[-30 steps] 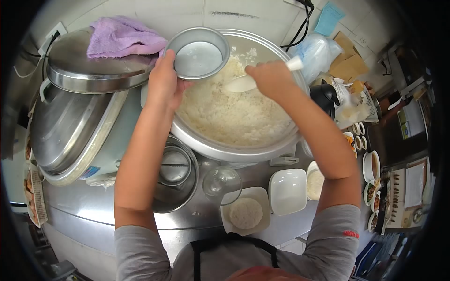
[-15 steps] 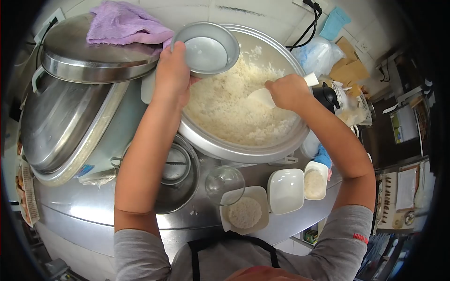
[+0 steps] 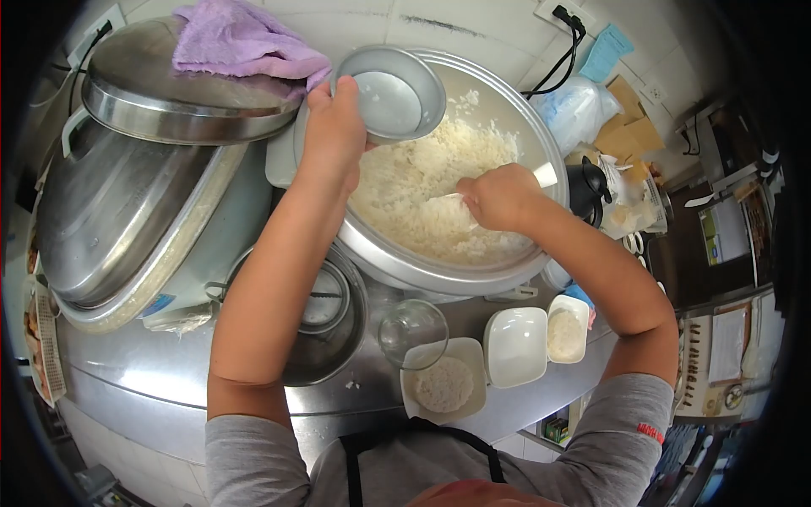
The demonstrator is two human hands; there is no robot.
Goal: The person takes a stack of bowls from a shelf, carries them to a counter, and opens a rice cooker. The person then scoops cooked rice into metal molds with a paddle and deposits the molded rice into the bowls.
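A round metal bowl (image 3: pixel 394 97) is gripped at its left rim by my left hand (image 3: pixel 335 122). It is tilted toward me over the left back edge of a large rice pot (image 3: pixel 405 269), and only a few whitish bits show inside it. Cooked white rice (image 3: pixel 422 182) fills much of the pot. My right hand (image 3: pixel 503 198) is closed around a white rice paddle (image 3: pixel 547 175), its handle end sticking out to the right. The paddle's blade is down in the rice, with rice lying on it.
In front of the pot stand two white bowls holding rice (image 3: pixel 443 384) (image 3: pixel 564 334), another white bowl (image 3: pixel 516 346) and a clear glass bowl (image 3: pixel 413 334). A metal basin (image 3: pixel 346 355) sits left of them. Large lidded containers (image 3: pixel 127 211) and a purple towel (image 3: pixel 245 42) occupy the left.
My right hand has moved left and down, and the paddle now carries rice. My left hand and the metal bowl appear slightly further right, as does the pot.
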